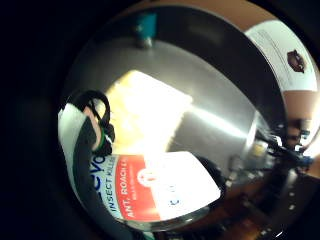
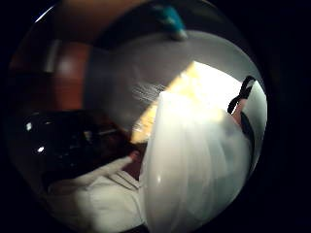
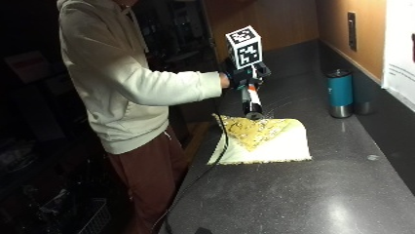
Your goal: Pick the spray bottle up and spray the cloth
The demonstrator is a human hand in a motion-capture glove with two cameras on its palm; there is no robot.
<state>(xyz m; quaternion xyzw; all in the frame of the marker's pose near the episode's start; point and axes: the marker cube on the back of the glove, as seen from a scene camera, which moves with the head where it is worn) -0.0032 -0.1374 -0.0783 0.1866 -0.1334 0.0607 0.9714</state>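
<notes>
At the left a person (image 3: 123, 83) in a cream hooded sweatshirt and dark red trousers stands at the edge of a dark speckled bench (image 3: 305, 195). The arm in the cream sleeve reaches out to the right over the bench.

At the end of that arm the gloved right hand (image 3: 236, 78) holds the spray bottle (image 3: 251, 100) in the air above the cloth. The fingers are curled round the upper part of the bottle, and the bottle hangs down from the hand with its lower end pointing to the cloth. The bottle does not touch the cloth. In the little finger side palm view the bottle (image 1: 160, 190) lies close against the palm; its label is red and white, with the words "ANT, ROACH" and "INSECT" on it. In the thumb side palm view the pale body of the bottle (image 2: 194, 170) fills a large part of the picture.

Directly under the bottle, the cloth (image 3: 262, 139) lies flat on the bench. It is pale yellow, with a darker yellow patterned area in the part just below the bottle.

Farther right, well apart from the cloth and near the wall, a teal tumbler (image 3: 340, 92) with a metal base stands upright on the bench. On the wall at the far right hangs a white printed sheet (image 3: 399, 53).
</notes>
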